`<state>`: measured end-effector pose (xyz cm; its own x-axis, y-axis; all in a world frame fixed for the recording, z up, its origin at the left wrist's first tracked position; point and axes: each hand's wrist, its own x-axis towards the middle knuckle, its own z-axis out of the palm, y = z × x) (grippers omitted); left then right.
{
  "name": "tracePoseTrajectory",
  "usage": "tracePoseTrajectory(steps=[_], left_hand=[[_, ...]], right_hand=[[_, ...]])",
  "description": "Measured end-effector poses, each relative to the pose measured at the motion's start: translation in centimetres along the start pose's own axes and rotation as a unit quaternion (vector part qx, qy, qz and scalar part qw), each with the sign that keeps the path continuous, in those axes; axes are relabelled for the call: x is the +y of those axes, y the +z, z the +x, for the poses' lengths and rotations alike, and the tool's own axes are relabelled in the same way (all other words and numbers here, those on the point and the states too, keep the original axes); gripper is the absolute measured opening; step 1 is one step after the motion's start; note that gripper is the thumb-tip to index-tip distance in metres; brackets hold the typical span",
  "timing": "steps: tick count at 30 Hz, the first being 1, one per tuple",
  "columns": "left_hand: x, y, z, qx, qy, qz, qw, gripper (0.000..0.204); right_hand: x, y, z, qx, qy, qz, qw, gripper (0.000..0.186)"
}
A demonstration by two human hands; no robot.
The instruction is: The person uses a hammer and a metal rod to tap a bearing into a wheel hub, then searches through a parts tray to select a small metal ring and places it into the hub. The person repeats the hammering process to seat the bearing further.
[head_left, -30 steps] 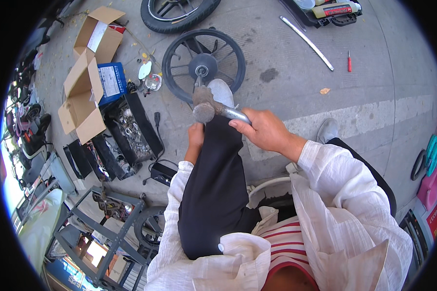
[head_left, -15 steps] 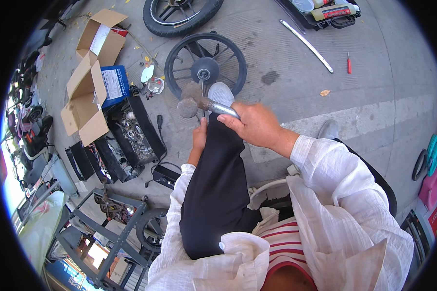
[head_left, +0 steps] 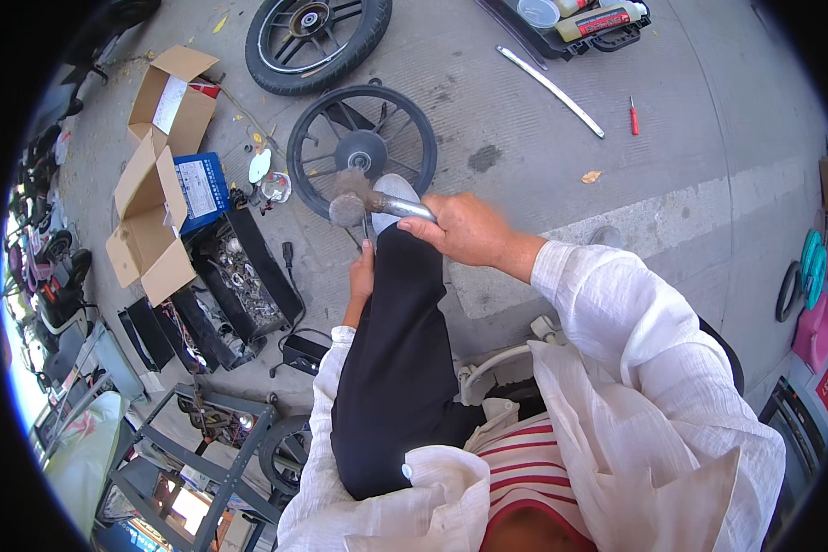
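Note:
My right hand grips the metal handle of a hammer, its worn head over a thin metal rod. My left hand, beside my black-trousered leg, holds the rod's lower part. The rod points toward the hub of a black spoked wheel without a tyre, lying on the pavement. My grey shoe is at that wheel's near rim. The hammer head hides part of the rod, and the rod's far tip is hard to make out.
Around me lie a tyred wheel, a tool case, a metal strip, a red screwdriver, cardboard boxes, black parts bins and a metal trolley frame. Parked scooters line the left.
The hammer has shifted from low over my left hand to nearer the wheel hub, uncovering more of the rod. The whole view has shifted slightly. Both hands keep their grip.

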<state>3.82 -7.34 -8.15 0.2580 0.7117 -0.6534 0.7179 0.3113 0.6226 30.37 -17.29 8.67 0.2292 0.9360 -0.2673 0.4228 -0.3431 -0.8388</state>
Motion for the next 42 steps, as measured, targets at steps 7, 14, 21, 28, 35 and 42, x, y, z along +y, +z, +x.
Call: tracePoseTrajectory(steps=[7,14,21,28,35,42], left_hand=[[-0.7,0.8,0.5,0.049,0.068,0.02,0.996,0.055],[-2.7,0.2,0.3,0.112,0.143,0.061,0.981,0.046],[-2.9,0.5,-1.2,0.114,0.113,0.01,0.987,0.049],[-3.0,-0.3,0.3,0.033,-0.005,-0.02,0.999,0.056],[-2.9,0.3,1.2,0.014,-0.045,-0.03,0.998,0.063],[-2.3,1.0,0.9,0.011,-0.027,-0.014,0.999,0.073]], right_hand=[[-2.2,-0.7,-2.3,-0.017,-0.052,-0.018,0.998,0.048],[0.3,0.5,-3.7,-0.044,0.016,0.029,0.999,0.053],[-0.5,0.0,-4.0,-0.047,0.034,0.012,0.998,0.053],[-0.3,1.2,-3.2,-0.004,0.025,0.05,0.998,0.053],[-1.0,1.1,-2.6,-0.017,0.024,0.01,1.0,0.045],[-0.1,1.6,-0.7,0.02,0.016,-0.024,0.999,0.046]])
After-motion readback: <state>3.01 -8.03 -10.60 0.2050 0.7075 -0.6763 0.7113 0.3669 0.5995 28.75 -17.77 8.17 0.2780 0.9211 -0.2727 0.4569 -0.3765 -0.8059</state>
